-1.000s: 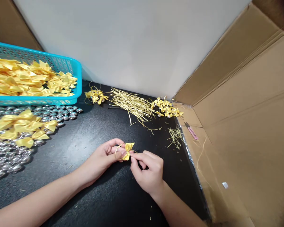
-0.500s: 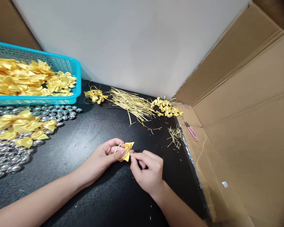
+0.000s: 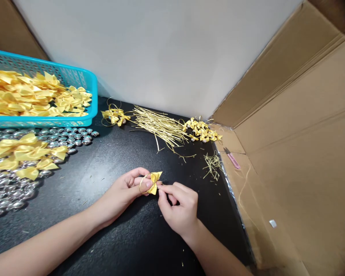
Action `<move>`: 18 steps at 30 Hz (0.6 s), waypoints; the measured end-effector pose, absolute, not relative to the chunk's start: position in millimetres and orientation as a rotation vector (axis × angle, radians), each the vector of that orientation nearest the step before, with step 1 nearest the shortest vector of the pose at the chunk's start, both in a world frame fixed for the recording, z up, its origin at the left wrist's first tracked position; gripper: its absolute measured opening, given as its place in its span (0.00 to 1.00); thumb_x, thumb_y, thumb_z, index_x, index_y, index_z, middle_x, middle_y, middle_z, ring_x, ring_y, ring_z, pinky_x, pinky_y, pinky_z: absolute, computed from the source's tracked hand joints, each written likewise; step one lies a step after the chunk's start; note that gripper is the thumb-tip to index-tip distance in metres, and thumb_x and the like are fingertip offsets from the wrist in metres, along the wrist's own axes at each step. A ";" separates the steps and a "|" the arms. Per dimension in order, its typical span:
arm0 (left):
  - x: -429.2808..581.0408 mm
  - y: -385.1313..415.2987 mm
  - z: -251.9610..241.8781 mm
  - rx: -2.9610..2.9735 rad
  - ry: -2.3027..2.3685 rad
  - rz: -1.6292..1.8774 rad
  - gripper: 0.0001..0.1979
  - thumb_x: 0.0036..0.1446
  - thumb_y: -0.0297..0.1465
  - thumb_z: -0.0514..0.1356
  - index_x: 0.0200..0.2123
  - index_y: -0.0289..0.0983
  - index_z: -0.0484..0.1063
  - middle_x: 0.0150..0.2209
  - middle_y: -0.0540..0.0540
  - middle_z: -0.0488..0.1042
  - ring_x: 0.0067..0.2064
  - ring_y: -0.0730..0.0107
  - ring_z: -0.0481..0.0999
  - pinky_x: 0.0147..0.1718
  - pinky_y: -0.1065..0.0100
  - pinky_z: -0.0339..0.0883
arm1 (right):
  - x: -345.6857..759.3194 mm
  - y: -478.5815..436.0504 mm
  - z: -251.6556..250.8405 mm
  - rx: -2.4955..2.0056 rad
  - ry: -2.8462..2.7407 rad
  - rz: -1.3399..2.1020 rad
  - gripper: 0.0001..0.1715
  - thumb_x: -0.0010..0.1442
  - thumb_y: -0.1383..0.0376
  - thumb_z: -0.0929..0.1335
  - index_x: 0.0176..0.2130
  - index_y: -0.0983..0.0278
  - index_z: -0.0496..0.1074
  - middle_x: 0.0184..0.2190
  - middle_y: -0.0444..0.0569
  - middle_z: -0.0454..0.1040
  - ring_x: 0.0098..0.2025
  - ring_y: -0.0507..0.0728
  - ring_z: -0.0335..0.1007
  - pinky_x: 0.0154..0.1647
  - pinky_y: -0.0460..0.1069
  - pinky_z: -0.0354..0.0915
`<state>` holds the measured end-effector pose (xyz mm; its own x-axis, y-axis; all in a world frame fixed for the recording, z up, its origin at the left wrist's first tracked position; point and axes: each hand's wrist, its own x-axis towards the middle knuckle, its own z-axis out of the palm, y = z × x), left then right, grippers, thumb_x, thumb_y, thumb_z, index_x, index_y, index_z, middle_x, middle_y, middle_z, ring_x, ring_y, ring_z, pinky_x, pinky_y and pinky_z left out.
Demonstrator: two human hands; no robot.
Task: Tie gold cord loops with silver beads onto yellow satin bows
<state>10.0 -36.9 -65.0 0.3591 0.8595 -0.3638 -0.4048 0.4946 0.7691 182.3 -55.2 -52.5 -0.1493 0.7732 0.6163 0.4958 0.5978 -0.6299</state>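
A yellow ribbon bow (image 3: 155,179) with a loop of thin gold cord (image 3: 141,183) is pinched in my left hand (image 3: 133,186), the thumb lying over the bow's left side. Right beside the bow, my right hand (image 3: 179,205) has thumb and forefinger closed together on something too small to make out, close to the bow's right edge. Beyond the hands lies a pile of gold cord pieces (image 3: 161,126). Small bows with beads (image 3: 202,130) are heaped to its right, and a few looped bows (image 3: 115,116) rest to its left.
A blue basket (image 3: 94,96) of yellow bows stands at the left. Silver beads (image 3: 5,195) with loose bows (image 3: 28,147) on them lie in front of it. Cord scraps (image 3: 213,165) and pink snips (image 3: 232,158) are at the right, near cardboard (image 3: 299,134).
The bow has shifted very slightly left and up in my left hand. Both hands keep nearly the same position and grip.
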 end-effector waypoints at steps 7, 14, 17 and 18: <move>10.9 -36.4 -64.1 0.642 0.870 0.905 0.22 0.40 0.39 0.76 0.34 0.36 0.72 0.26 0.51 0.78 0.29 0.74 0.74 0.33 0.75 0.64 | 181.5 -55.6 -55.2 -1.047 -1.800 0.349 0.09 0.58 0.75 0.67 0.29 0.69 0.77 0.17 0.37 0.52 0.18 0.47 0.51 0.20 0.44 0.55; 11.4 -36.9 -62.2 0.654 0.855 0.905 0.20 0.42 0.39 0.76 0.33 0.36 0.72 0.27 0.51 0.80 0.30 0.75 0.75 0.33 0.76 0.64 | 180.6 -56.4 -55.2 -1.069 -1.782 0.361 0.10 0.59 0.74 0.67 0.29 0.68 0.77 0.17 0.36 0.52 0.18 0.47 0.51 0.20 0.44 0.55; 11.6 -37.4 -61.3 0.665 0.839 0.899 0.18 0.46 0.38 0.74 0.33 0.36 0.72 0.29 0.49 0.82 0.31 0.75 0.75 0.34 0.76 0.65 | 180.3 -56.5 -54.9 -1.084 -1.780 0.364 0.10 0.59 0.74 0.66 0.29 0.66 0.76 0.16 0.36 0.52 0.17 0.47 0.51 0.20 0.44 0.54; 11.7 -37.5 -61.0 0.668 0.835 0.900 0.18 0.46 0.38 0.74 0.33 0.36 0.72 0.28 0.49 0.82 0.31 0.74 0.76 0.34 0.76 0.65 | 180.1 -56.4 -54.8 -1.090 -1.780 0.367 0.11 0.59 0.74 0.66 0.29 0.65 0.76 0.16 0.36 0.52 0.17 0.47 0.51 0.20 0.44 0.55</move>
